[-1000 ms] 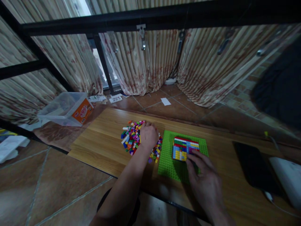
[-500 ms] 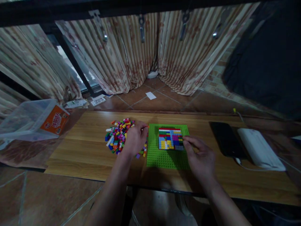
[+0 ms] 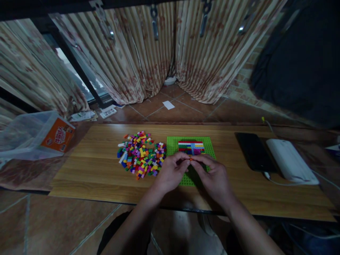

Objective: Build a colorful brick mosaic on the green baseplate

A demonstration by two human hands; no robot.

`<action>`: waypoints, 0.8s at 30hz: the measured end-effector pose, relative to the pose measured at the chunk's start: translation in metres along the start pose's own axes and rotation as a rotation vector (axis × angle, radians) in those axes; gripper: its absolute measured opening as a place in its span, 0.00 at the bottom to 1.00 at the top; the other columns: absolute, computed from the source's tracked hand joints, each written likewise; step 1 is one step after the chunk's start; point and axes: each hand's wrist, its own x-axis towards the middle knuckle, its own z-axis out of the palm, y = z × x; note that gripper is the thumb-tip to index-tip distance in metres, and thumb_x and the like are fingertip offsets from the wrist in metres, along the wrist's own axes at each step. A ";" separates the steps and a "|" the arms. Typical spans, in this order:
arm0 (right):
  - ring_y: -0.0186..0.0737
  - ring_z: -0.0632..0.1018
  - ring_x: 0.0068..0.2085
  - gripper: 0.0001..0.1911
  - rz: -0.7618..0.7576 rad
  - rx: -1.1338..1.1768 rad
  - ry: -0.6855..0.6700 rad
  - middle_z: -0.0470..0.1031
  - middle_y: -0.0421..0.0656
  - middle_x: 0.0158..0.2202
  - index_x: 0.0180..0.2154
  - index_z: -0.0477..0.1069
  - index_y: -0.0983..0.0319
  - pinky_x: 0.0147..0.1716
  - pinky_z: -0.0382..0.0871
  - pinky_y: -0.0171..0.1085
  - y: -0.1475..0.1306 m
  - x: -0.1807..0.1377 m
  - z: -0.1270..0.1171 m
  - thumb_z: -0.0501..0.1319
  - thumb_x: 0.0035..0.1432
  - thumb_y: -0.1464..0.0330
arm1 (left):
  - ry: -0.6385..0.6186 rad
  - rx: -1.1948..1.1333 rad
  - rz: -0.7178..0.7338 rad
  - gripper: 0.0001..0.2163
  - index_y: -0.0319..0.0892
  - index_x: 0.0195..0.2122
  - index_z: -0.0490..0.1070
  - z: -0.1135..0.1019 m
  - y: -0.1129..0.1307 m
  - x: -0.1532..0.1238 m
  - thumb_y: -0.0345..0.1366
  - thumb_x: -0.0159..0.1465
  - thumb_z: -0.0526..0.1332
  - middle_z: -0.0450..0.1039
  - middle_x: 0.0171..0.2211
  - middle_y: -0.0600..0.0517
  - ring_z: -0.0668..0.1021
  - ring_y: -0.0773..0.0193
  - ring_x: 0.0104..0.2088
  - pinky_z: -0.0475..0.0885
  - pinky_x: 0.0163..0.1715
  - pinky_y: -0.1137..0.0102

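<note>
My left hand (image 3: 172, 172) and my right hand (image 3: 212, 177) meet over the front half of a green baseplate (image 3: 172, 142). Between their pinched fingertips is a small orange brick (image 3: 190, 159), held by both hands and mostly covered by the fingers. Just beyond the fingers, a flat block of coloured bricks (image 3: 190, 145) in red, white, green, blue and purple rows sits on the baseplate; my hands hide its near part. Left of the plate lies a loose pile of small coloured bricks (image 3: 142, 154).
A black phone (image 3: 253, 152) with a cable and a white power bank (image 3: 290, 161) lie on the right of the wooden table (image 3: 87, 170). A clear plastic box (image 3: 34, 132) with an orange label stands at the left. Striped curtains (image 3: 138, 53) hang behind.
My left hand has moved right from the brick pile to above the baseplate, carrying the orange brick. My right hand has shifted left to meet it. The view has tilted slightly.
</note>
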 end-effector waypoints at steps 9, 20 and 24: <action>0.42 0.77 0.41 0.11 -0.089 -0.234 0.040 0.78 0.45 0.38 0.37 0.79 0.57 0.44 0.72 0.44 0.006 0.004 0.000 0.59 0.63 0.63 | 0.068 0.145 -0.008 0.10 0.41 0.38 0.77 -0.005 -0.002 -0.003 0.35 0.65 0.56 0.78 0.33 0.52 0.76 0.66 0.31 0.72 0.33 0.73; 0.45 0.76 0.42 0.09 -0.088 -0.434 0.135 0.75 0.47 0.39 0.34 0.79 0.59 0.44 0.71 0.45 0.009 0.004 0.010 0.60 0.60 0.65 | -0.016 0.357 -0.060 0.16 0.42 0.51 0.76 -0.002 0.001 -0.014 0.35 0.65 0.55 0.79 0.30 0.51 0.77 0.64 0.28 0.72 0.31 0.70; 0.46 0.76 0.42 0.07 -0.058 -0.412 0.166 0.75 0.47 0.38 0.33 0.78 0.59 0.44 0.71 0.46 0.007 0.005 0.012 0.61 0.58 0.66 | -0.011 0.414 -0.030 0.16 0.44 0.52 0.75 0.000 0.000 -0.017 0.34 0.65 0.55 0.81 0.37 0.51 0.80 0.62 0.32 0.74 0.36 0.69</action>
